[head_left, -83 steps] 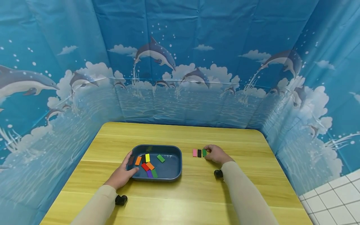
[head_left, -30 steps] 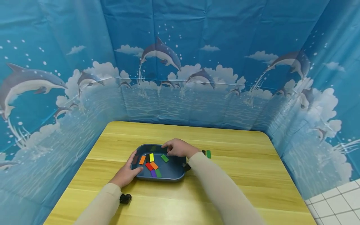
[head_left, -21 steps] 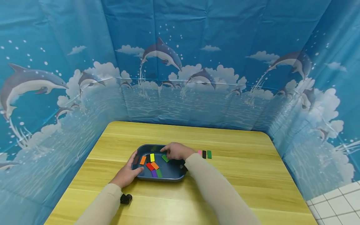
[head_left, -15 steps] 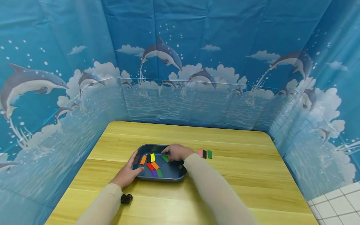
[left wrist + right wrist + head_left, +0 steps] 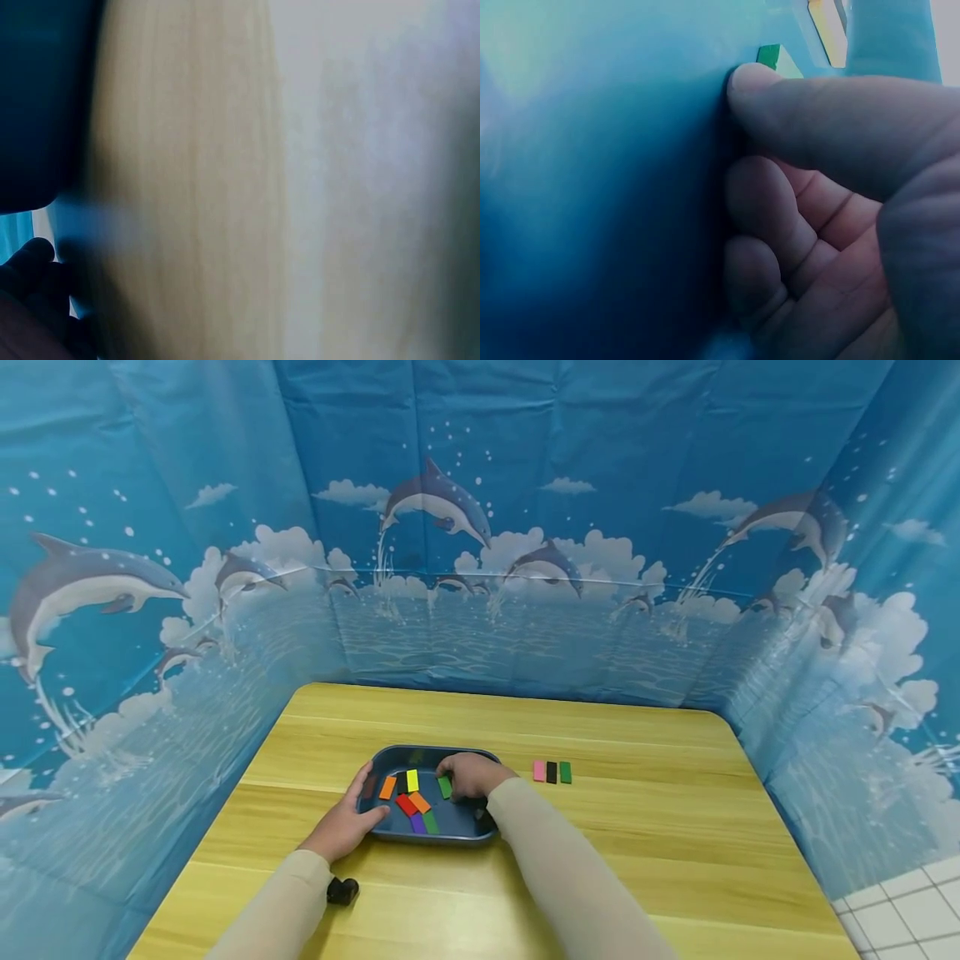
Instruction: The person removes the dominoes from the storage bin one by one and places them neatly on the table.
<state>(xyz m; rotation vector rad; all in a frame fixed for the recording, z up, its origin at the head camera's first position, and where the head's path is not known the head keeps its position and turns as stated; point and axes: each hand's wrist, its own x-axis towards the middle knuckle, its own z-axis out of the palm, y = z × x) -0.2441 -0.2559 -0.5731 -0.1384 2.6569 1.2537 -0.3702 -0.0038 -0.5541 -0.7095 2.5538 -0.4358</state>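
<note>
A dark blue tray [image 5: 465, 841] stands on the table with several coloured rectangular blocks inside. My left hand [image 5: 343, 827] holds its left end, thumb over the near rim and fingers along the left side. Inside the tray's right half, my right hand [image 5: 474, 775] reaches down to a green block [image 5: 446, 787], thumb and forefinger at it. In the right wrist view, the thumb tip lies against the green block [image 5: 769, 56] and the other fingers curl; the forefinger is hidden. Near the left hand lie an orange block [image 5: 387, 787], a yellow block [image 5: 412, 780] and a red block [image 5: 406, 804].
Right of the tray, a pink block [image 5: 539, 771], a black block [image 5: 552, 772] and a green upright-lying block [image 5: 566, 772] form a spaced row on the wooden table [image 5: 637, 843]. A blue dolphin curtain [image 5: 480, 635] hangs behind the table's far edge.
My right hand has left the green block at the row's right end, moved left into the tray and lowered. The tray's green block has turned under its fingers. The left hand stays at the tray.
</note>
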